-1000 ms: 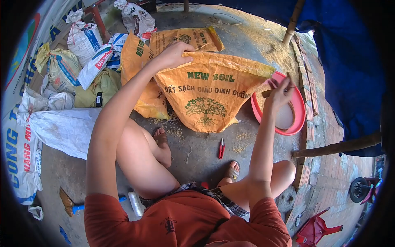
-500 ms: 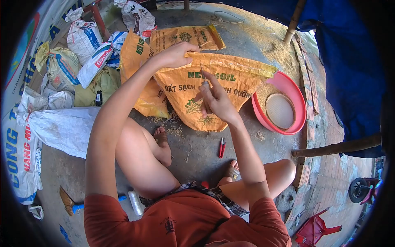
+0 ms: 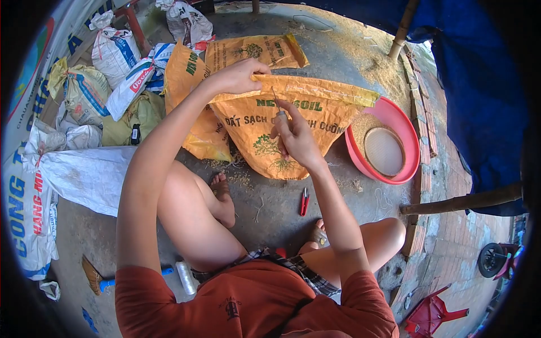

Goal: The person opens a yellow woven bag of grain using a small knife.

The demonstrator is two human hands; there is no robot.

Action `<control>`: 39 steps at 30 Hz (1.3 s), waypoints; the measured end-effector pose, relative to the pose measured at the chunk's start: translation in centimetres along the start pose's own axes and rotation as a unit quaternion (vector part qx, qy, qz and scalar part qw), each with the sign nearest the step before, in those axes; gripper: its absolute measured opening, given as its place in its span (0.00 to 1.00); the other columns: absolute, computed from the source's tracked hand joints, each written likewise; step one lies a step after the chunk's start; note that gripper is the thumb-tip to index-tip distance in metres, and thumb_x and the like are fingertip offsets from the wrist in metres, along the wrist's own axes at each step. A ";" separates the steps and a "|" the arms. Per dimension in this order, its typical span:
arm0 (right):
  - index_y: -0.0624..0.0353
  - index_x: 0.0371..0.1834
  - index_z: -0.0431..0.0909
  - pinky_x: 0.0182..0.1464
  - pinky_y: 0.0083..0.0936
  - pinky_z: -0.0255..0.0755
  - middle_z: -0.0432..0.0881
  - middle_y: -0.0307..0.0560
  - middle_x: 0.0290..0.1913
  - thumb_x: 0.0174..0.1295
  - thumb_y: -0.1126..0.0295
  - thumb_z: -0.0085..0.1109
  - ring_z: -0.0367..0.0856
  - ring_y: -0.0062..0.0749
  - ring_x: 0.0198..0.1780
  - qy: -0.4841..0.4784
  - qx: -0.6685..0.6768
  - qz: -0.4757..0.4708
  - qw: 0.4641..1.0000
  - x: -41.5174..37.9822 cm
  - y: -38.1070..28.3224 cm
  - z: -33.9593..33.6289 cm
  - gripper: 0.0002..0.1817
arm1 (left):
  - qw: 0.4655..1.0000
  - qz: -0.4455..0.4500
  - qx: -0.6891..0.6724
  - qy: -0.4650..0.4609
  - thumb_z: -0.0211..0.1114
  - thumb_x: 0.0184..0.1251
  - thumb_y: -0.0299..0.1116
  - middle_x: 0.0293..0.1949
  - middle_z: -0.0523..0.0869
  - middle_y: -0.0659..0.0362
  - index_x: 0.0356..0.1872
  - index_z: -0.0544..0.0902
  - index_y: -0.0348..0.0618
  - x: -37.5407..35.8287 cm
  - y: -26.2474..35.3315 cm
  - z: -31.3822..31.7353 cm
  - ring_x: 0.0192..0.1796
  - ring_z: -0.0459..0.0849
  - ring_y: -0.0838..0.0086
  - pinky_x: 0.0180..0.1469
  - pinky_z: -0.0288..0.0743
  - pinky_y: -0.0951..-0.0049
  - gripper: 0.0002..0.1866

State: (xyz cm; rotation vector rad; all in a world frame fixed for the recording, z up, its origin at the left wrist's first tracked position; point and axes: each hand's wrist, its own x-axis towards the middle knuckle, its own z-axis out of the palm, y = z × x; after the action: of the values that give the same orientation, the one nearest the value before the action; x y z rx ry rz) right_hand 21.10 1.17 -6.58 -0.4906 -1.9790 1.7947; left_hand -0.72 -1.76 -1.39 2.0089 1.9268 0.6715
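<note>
An orange soil sack [image 3: 262,127] with green "NEW SOIL" print is held up before me, its folded top edge running across to the right. My left hand [image 3: 243,76] is closed on the left end of that fold. In my right hand [image 3: 295,139] is an awl-like tool [image 3: 281,115] with a thin metal shaft and a short handle. The index finger stretches along it, and the tip is right at the sack's folded edge. Behind the left forearm lie more orange sacks [image 3: 200,135].
A pink basin [image 3: 414,141] with grain and a round sieve [image 3: 384,151] stands right of the sack. Red-handled snips [image 3: 304,203] lie on the floor between my feet. Filled white bags [image 3: 115,53] crowd the left. A bamboo pole [image 3: 462,201] juts in from the right.
The tool's tip has shifted slightly up and left at the fold, and the right hand's fingers have curled in a little. The sack's top edge has dipped slightly near my left hand.
</note>
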 end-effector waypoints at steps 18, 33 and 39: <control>0.60 0.61 0.59 0.10 0.09 0.49 0.69 0.39 0.26 0.70 0.65 0.38 0.55 0.11 0.14 -0.124 0.608 0.148 0.770 1.0 0.7 -1.4 0.19 | 0.999 -0.017 0.004 0.038 0.64 0.52 0.34 0.38 0.82 0.48 0.41 0.78 0.35 -0.4 1.6 0.7 0.42 0.80 0.60 0.46 0.71 0.66 0.17; 0.58 0.61 0.61 0.12 0.14 0.55 0.67 0.39 0.23 0.69 0.64 0.42 0.58 0.17 0.14 -0.041 0.311 0.096 0.945 0.3 -0.1 -1.0 0.20 | 0.994 -0.008 -0.015 0.106 0.62 0.53 0.31 0.34 0.83 0.44 0.39 0.81 0.32 -0.3 3.1 2.0 0.40 0.82 0.56 0.46 0.72 0.64 0.14; 0.59 0.59 0.62 0.11 0.17 0.57 0.67 0.38 0.20 0.69 0.67 0.40 0.59 0.21 0.12 -0.087 0.518 0.148 0.838 1.1 0.8 -1.8 0.17 | 0.993 0.001 -0.010 0.120 0.61 0.53 0.30 0.35 0.83 0.44 0.39 0.81 0.33 -0.3 3.1 2.3 0.41 0.82 0.56 0.46 0.72 0.64 0.13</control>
State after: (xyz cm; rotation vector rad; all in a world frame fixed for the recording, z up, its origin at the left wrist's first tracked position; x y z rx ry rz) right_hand 21.15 3.33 -7.13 -0.2566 -0.7486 2.8104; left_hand 3.12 -1.98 -1.88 1.9959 2.0390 0.9686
